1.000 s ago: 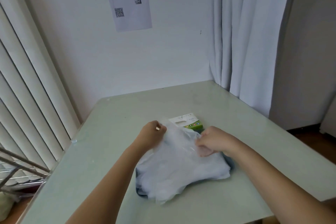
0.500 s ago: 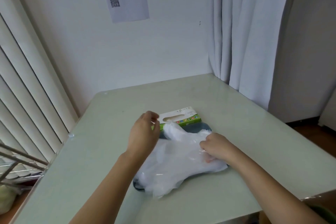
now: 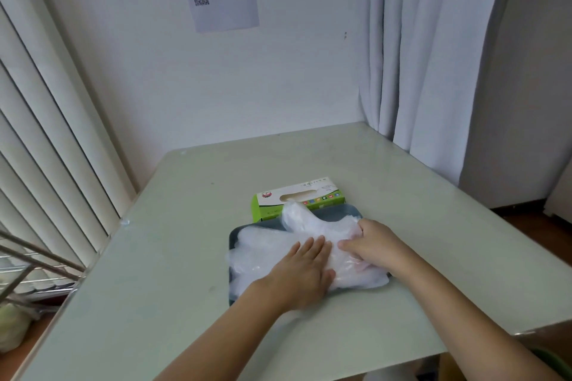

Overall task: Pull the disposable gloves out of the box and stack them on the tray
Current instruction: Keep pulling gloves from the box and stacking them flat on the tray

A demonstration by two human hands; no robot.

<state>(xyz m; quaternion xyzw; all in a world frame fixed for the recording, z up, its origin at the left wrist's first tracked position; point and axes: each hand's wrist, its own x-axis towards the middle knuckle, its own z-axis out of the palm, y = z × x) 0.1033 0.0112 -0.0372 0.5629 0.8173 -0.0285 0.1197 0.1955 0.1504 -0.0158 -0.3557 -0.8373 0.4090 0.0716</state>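
A heap of thin, clear plastic disposable gloves (image 3: 266, 246) lies on the dark grey-blue rectangular tray (image 3: 232, 233) on the pale green table (image 3: 402, 195). The green-and-white cardboard glove box (image 3: 298, 198) touches the tray's far edge. The left hand (image 3: 301, 275) presses flat on the heap with straight fingers. The right hand (image 3: 376, 246) rests on the heap just beside it, and I cannot tell whether it pinches any plastic.

Bare L hand (image 3: 305, 272): palm down, fingers straight & together, pressing flat on pile of thin clear plastic gloves (image 3: 263, 257). Bare R hand (image 3: 376, 246) just beside it, palm down, thumb pointing at L fingertips, fingers bent, grip unclear. Both forearms reach fwd.
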